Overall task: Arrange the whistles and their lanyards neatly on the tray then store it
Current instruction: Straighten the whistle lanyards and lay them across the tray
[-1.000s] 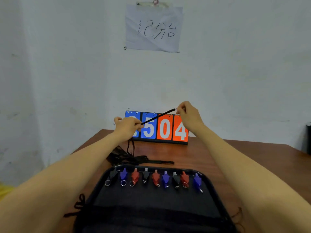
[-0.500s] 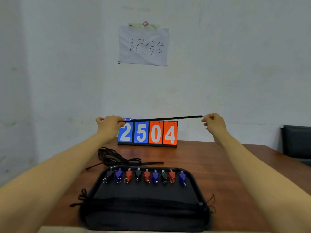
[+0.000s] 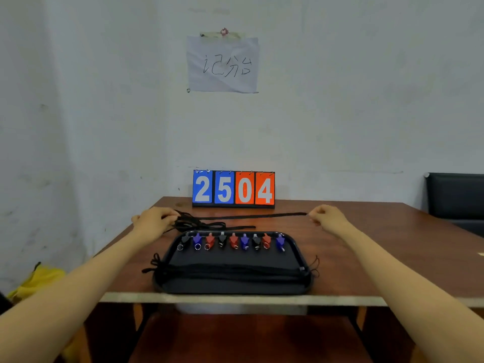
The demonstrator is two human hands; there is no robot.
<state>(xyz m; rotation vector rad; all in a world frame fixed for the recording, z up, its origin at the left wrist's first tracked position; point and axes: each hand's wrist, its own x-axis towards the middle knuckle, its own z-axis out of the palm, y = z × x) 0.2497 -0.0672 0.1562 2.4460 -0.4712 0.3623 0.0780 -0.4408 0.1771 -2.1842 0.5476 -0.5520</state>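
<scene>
Whistles (image 3: 233, 241), nine in black, blue and red, are sitting in a row along the far side of a black tray (image 3: 235, 289) in the lower middle of the frame. The tray is sitting at the near edge of a brown table (image 3: 392, 226).

At the far lower left, a yellow object (image 3: 34, 281) is lying below table level, blurred and partly hidden behind the left forearm. Further right, the left hand (image 3: 154, 221) is resting on the table just beyond the tray's far left corner. Its fingers are curling into a loose tangle of black lanyards (image 3: 199, 224), and which strand they are gripping is hard to make out.

From that hand a single lanyard (image 3: 251, 216) is running taut across the centre, between the tray and a flip scoreboard (image 3: 233, 188) that is showing 2504 against the wall. In the upper middle, a paper sign (image 3: 222, 64) with handwritten characters is hanging. On the tray's near half, a bundle of straightened lanyards (image 3: 230, 271) is lying crosswise, its ends spilling over both side rims.

To the right, the right hand (image 3: 327, 217) is pinching the single lanyard's other end with curled fingers, the fingertips hiding behind the knuckles. At the right edge, a black upholstered seat (image 3: 455, 197) is being cut off by the frame.
</scene>
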